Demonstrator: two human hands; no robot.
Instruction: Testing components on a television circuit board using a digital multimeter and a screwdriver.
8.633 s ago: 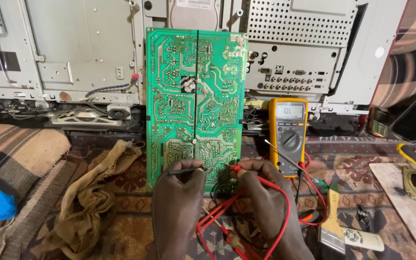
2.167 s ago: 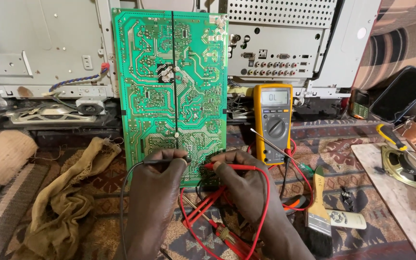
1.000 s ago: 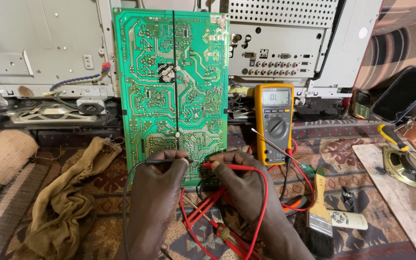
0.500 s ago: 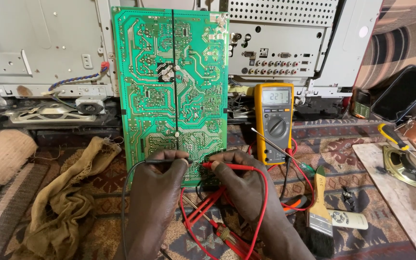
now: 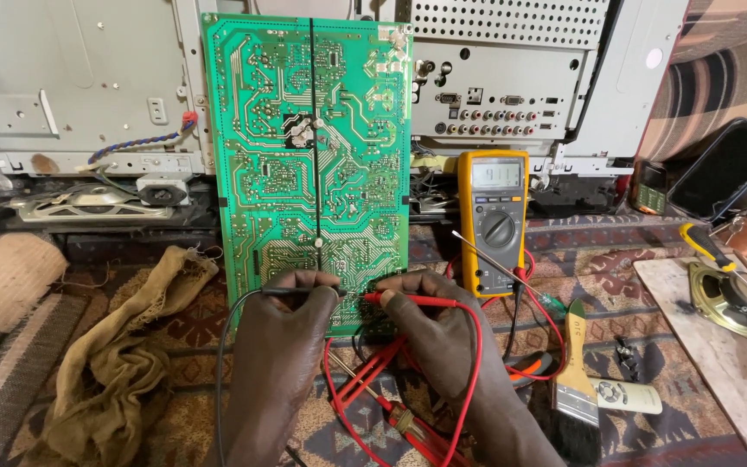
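Observation:
A green circuit board [image 5: 309, 147] stands upright against a grey metal chassis [image 5: 71, 82], solder side towards me. My left hand [image 5: 283, 346] pinches a black test probe [image 5: 291, 291] against the board's lower edge. My right hand [image 5: 434, 333] pinches a red test probe [image 5: 412, 300] and presses its tip on the board just right of the black one. Red and black leads [image 5: 469, 380] loop down under both hands. A yellow multimeter [image 5: 493, 220] leans upright just right of the board, display lit.
A crumpled tan rag [image 5: 123, 363] lies left on the patterned rug. A paintbrush [image 5: 574, 380] and a small white remote [image 5: 628, 395] lie right of my right hand. Farther right sit a loudspeaker [image 5: 728, 298] on a pale board, a yellow-handled screwdriver [image 5: 709, 246] and a dark phone [image 5: 724, 169].
Both hands stay at the board's lower edge with the probes; over the last second nothing has visibly moved. Since the earliest frame the view has shifted, so the board sits further left.

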